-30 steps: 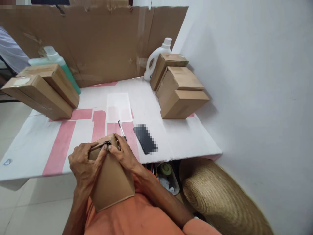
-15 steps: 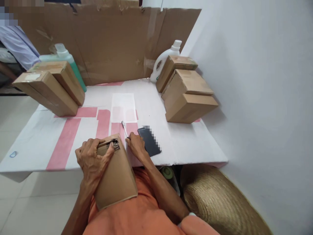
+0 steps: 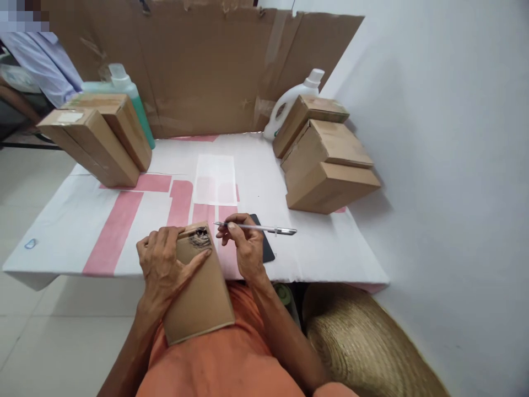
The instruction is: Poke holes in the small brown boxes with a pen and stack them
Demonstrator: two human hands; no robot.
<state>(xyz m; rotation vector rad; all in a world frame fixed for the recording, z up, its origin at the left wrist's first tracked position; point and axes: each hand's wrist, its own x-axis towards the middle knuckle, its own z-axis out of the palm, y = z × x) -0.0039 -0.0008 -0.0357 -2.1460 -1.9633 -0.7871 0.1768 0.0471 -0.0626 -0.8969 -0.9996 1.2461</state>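
Observation:
My left hand (image 3: pixel 167 262) grips a brown cardboard box (image 3: pixel 202 298) by its far left side, its thumb stretched across the top face. The box leans between my lap and the table's front edge. Near its far corner is a patch of dark scribbled marks (image 3: pixel 200 237) with a torn-looking spot. Just right of that corner, my right hand (image 3: pixel 243 242) pinches a silver and clear pen (image 3: pixel 268 227). The pen's tip points left toward the marks, apart from the box. Partly behind my right hand lies a dark phone (image 3: pixel 268 251).
A translucent white sheet (image 3: pixel 215 179) lies mid-table. Cardboard boxes stand at left (image 3: pixel 105 143) and right (image 3: pixel 330 184), with a green bottle (image 3: pixel 142 118) and a white jug (image 3: pixel 285 107) behind. A cardboard panel (image 3: pixel 215 71) closes the back. A straw hat (image 3: pixel 355 336) sits below right.
My right hand has lifted the pen off the table and turned it sideways, tip toward the box. My left thumb has slid down off the dark marks. The view has shifted slightly.

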